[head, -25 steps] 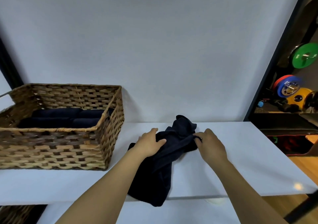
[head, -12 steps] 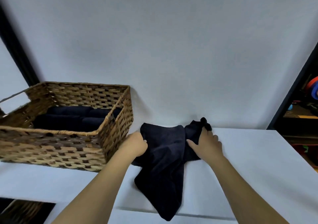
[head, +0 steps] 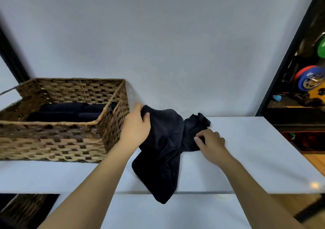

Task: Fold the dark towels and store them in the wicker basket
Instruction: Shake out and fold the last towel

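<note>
Towel (head: pixel 165 151), dark navy and rumpled, sprawls unfolded on the white table (head: pixel 246 158), its 6 o'clock end drooping over the front edge. Left hand (head: pixel 136 129) grips its upper corner beside the wicker basket (head: pixel 52 140); right hand (head: pixel 210 143) pinches a bunched fold at 3 o'clock.

A dark navy towel (head: pixel 163 151) lies crumpled on the white table — its lower end draped over the front edge. At nine o'clock stands the wicker basket (head: pixel 58 137), folded dark towels (head: pixel 70 112) inside.
</note>
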### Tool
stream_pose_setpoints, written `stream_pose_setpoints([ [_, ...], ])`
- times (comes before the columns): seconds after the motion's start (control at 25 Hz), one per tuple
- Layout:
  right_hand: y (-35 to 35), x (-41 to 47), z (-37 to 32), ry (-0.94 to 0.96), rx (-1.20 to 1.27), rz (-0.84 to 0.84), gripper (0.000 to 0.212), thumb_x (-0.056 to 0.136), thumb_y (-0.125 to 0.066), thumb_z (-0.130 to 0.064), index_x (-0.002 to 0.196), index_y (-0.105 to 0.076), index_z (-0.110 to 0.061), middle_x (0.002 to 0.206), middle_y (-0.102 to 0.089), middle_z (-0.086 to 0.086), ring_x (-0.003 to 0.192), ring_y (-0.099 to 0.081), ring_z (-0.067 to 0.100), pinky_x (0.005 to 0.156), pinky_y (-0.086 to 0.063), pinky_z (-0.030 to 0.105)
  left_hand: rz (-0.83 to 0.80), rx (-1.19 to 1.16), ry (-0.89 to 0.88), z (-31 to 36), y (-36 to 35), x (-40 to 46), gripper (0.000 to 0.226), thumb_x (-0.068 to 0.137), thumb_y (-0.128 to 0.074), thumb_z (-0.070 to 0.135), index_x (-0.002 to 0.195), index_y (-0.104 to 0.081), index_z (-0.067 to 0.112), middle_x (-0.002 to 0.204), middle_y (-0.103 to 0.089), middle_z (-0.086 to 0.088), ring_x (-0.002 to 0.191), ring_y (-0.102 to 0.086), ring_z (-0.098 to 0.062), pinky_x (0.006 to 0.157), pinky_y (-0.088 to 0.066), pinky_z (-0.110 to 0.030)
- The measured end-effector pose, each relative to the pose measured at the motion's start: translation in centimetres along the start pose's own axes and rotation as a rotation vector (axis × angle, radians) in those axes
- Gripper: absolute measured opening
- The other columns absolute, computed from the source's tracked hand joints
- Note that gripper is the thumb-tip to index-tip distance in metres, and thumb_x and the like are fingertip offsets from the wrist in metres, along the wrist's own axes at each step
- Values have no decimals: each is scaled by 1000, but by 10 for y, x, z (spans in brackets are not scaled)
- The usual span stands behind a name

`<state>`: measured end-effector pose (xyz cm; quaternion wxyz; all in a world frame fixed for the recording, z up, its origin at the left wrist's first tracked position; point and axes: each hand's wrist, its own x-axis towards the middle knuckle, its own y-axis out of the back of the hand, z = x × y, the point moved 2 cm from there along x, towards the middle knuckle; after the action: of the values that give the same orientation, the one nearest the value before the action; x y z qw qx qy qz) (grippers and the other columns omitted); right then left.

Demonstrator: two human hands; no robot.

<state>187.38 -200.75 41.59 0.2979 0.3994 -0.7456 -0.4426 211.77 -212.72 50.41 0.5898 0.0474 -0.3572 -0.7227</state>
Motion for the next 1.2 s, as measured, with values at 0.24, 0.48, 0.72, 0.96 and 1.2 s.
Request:
stream_pose_setpoints([
  [0.24,0,-30,-7,-21,-133,69,18,103,-50,-31,89,-56,-22,99,-56,-6,104,-48,23,88,-32,36,-165,268,48,-11,14,-30,12,101,-50,32,106,-54,22,98,-65,-2,84,-63,-26,74,-57,-45],
  [0.48,79,-51,22,-337,709,580,18,104,-46,-24,100,-50,-6,84,-54,1,81,-54,24,64,-40,34,128,362,-123,15,77,-21,20,103,-47,27,119,-51,16,92,-67,-15,84,-64,-43,68,-53,-46],
  [0.72,92,-71,58,-429,774,576,17,105,-46,-27,105,-50,-11,95,-59,11,81,-55,23,65,-44,36,97,574,-171,36,67,-7,25,104,-45,29,122,-51,12,96,-66,-17,76,-56,-34,61,-36,-38],
  [0.96,129,-34,54,-200,834,730,9,105,-49,-23,106,-50,-14,89,-58,5,77,-54,15,66,-45,31,103,353,-115,36,39,29,21,102,-47,34,113,-55,18,97,-66,-11,85,-63,-36,70,-54,-45],
  [1.2,122,22,61,-237,309,187,39,98,-54,-49,91,-58,-11,89,-61,2,81,-57,21,70,-40,33,-62,325,21,23,-10,47,54,96,-60,30,141,-36,13,139,-51,-15,122,-55,-40,97,-48,-51],
])
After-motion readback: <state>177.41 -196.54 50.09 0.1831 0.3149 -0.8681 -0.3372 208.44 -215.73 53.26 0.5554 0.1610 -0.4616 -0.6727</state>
